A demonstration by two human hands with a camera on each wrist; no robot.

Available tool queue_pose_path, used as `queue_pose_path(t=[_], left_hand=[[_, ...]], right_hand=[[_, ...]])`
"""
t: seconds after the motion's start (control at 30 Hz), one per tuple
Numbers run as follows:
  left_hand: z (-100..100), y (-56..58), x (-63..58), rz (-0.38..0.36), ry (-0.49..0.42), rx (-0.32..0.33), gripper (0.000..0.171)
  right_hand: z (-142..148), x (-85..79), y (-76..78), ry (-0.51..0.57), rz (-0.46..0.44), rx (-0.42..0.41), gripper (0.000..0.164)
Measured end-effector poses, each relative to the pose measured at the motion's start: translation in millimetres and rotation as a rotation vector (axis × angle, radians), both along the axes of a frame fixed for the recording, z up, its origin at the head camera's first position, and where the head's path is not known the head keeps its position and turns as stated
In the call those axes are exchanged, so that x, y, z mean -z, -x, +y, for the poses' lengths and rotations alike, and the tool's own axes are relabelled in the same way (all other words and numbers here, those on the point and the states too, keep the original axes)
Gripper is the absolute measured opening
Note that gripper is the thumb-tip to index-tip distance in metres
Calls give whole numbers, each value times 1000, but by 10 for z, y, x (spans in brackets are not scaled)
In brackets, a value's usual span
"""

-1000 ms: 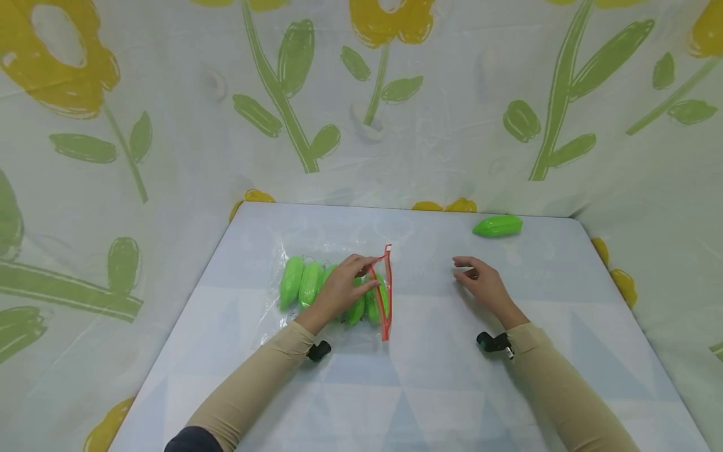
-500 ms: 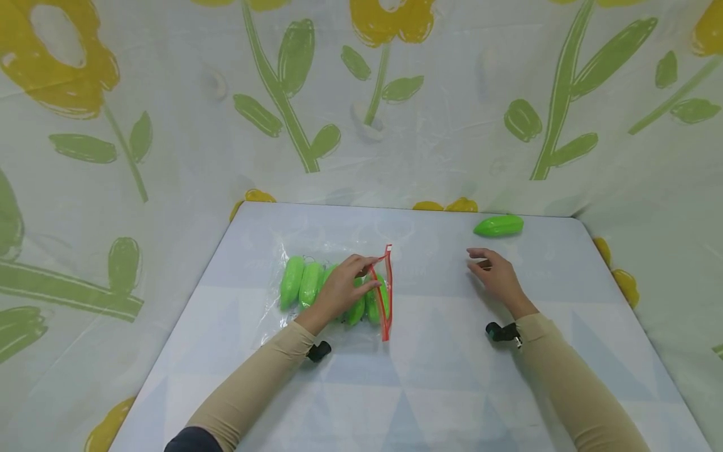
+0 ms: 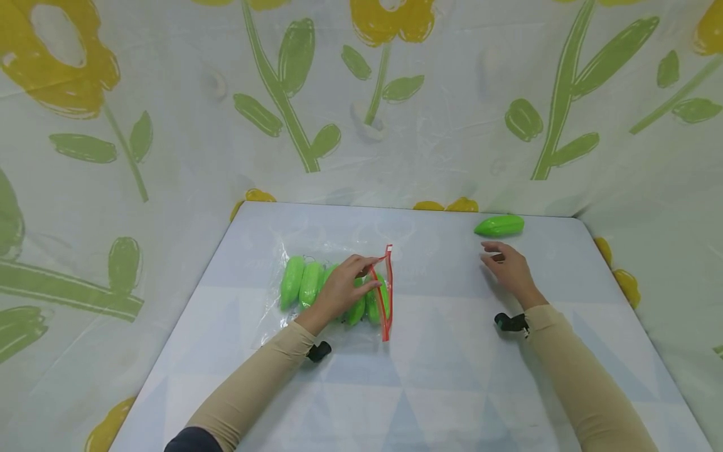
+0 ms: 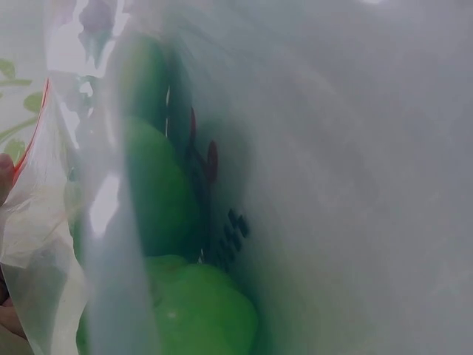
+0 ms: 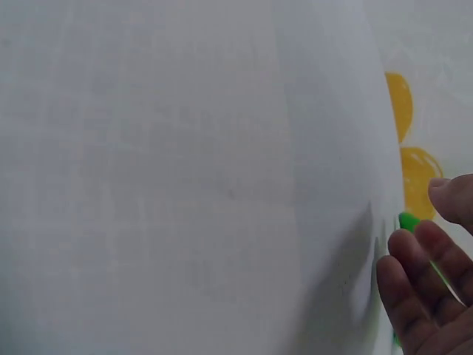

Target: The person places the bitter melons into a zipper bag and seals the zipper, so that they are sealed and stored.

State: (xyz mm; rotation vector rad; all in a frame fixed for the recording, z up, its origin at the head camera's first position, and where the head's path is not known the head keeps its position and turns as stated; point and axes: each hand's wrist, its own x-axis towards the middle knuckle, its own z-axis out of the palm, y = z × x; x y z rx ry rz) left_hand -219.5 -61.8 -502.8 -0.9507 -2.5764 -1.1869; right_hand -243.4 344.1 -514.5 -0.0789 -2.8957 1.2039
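Cloth [image 3: 186, 144] with a printed flower pattern rises behind the left edge of the tabletop [image 3: 435, 376], whose near edge is cut off. A clear zip bag [image 3: 275, 321] lies on the left half with green fruits [image 3: 292, 282] inside; the left hand [image 3: 336, 292] covers some, so they cannot be counted, and hazy film blurs them in the left wrist view. This hand's grip holds the bag at its red rim [image 3: 386, 329], though exactly where the fingertips meet the film is hard to make out. Rightward, a bare stretch of tabletop separates the rim from a lone green fruit [image 3: 499, 226] near the far edge. Just nearer, the right hand [image 3: 508, 270] has its grip released, fingers loosely bent; they mostly hide that fruit in the right wrist view.
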Motion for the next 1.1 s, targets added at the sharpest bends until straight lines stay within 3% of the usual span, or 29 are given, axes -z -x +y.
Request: queue_pose_path(t=[0.5, 1.1], left_hand=[[-2, -4, 1, 9, 6, -1, 50], [-6, -15, -33, -30, 19, -14, 50]], right_hand=[[161, -52, 150, -37, 15, 62, 52], [300, -129, 352, -165, 56, 37, 61]])
